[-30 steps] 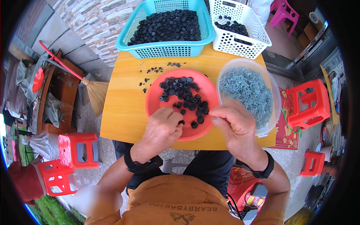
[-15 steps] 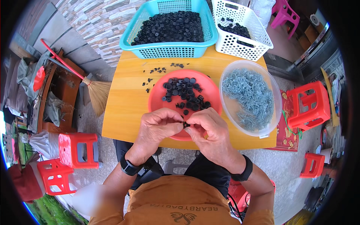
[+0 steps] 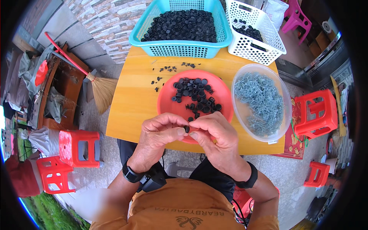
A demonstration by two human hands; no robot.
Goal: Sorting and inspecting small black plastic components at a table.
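While both hands are drawn together over the near rim of the red plate (image 3: pixel 166 103), a small black cap (image 3: pixel 186 128) is pinched between them. The fingertips of the left hand (image 3: pixel 159 134) are closed on the cap from one side, and the thumb and forefinger of the right hand (image 3: pixel 214 134) are pressed against it from the other; whether a second, smaller piece is held by the right hand cannot be told. More black caps (image 3: pixel 195 97) are heaped at the middle of the plate, and a few strays (image 3: pixel 165 71) are scattered on the yellow table (image 3: pixel 130 96) just beyond it. To the right of the plate, touching or nearly so, a clear bowl of grey-blue wire pieces (image 3: pixel 262 101) is set. Behind the plate, a turquoise basket (image 3: pixel 180 48) piled with caps and a white basket (image 3: pixel 257 48) holding fewer are placed at the far table edge.

The step in hand is judged to be a fitting or pressing of the cap. It is likely done best with the cap kept square between the fingertips, pressure applied evenly, and the work held over the plate so that a dropped piece is caught there.
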